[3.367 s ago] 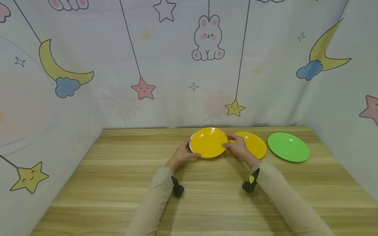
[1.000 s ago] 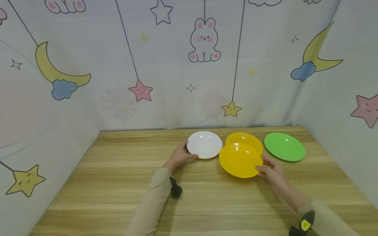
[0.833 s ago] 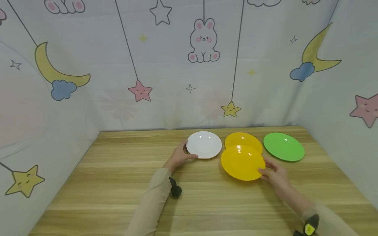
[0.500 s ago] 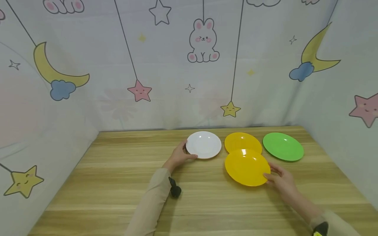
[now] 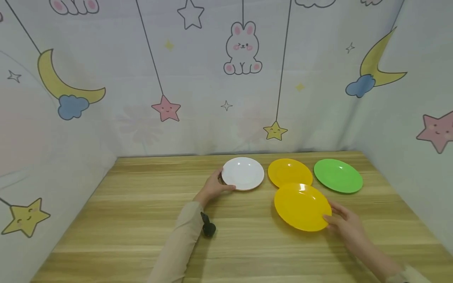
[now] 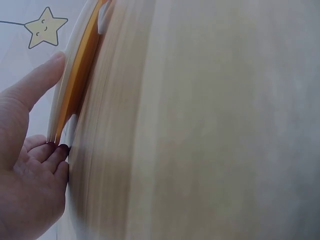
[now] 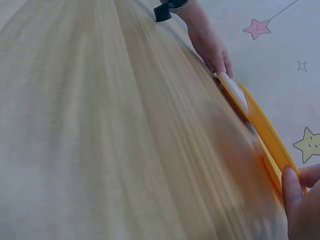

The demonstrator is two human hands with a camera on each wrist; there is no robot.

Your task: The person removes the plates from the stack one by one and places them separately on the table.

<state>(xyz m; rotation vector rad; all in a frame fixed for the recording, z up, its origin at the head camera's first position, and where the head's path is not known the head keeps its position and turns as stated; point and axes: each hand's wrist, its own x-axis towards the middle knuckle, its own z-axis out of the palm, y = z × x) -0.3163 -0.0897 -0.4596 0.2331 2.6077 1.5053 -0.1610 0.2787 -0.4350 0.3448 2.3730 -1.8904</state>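
Note:
At the left rim of a white plate (image 5: pixel 244 173), my left hand (image 5: pixel 213 188) has its thumb on top and fingers under the edge. An orange layer (image 6: pixel 82 62) shows beneath the white rim in the left wrist view. My right hand (image 5: pixel 348 228) pinches the right edge of a yellow plate (image 5: pixel 302 207), thumb on top. That plate is held above the table, tilted, in front of another yellow plate (image 5: pixel 288 171) lying on the table and overlapping its front edge in the head view. The right wrist view shows the right thumb (image 7: pixel 291 187) on the held plate's rim.
A green plate (image 5: pixel 337 176) lies at the back right of the wooden table (image 5: pixel 141 220). Behind the plates hangs a pale patterned curtain (image 5: pixel 198 78), with similar walls at both sides. A dark wrist device (image 5: pixel 209 228) sits at the left cuff.
My right hand has drawn the yellow plate off the white one, towards the right and the front edge, uncovering the white plate. The left hand stays at the white plate's rim.

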